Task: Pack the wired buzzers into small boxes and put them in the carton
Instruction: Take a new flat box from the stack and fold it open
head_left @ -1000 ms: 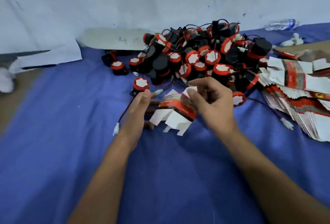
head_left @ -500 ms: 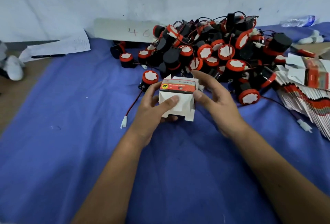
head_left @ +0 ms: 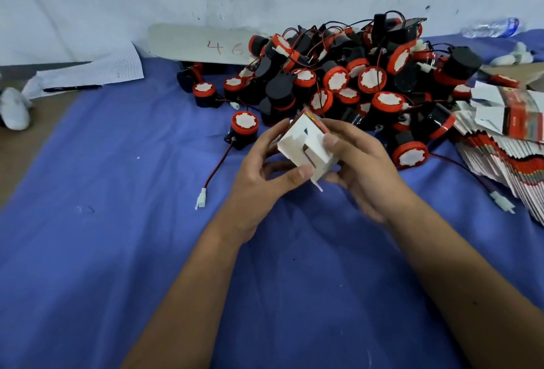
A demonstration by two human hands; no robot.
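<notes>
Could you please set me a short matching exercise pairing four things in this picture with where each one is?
Things:
1. small box
2. pile of buzzers
3. stack of flat boxes
4. pen

Places:
A. at the right edge of the blue cloth
B. on the sheet of paper, far left
C. between the left hand and the right hand
D. against the wall, behind the hands

Pairs: 1-C, 2-D, 3-A, 4-B

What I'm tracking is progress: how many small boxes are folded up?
1: the small box in left hand and right hand, before the buzzer pile. Box blanks at right look flat; others may be hidden.
</notes>
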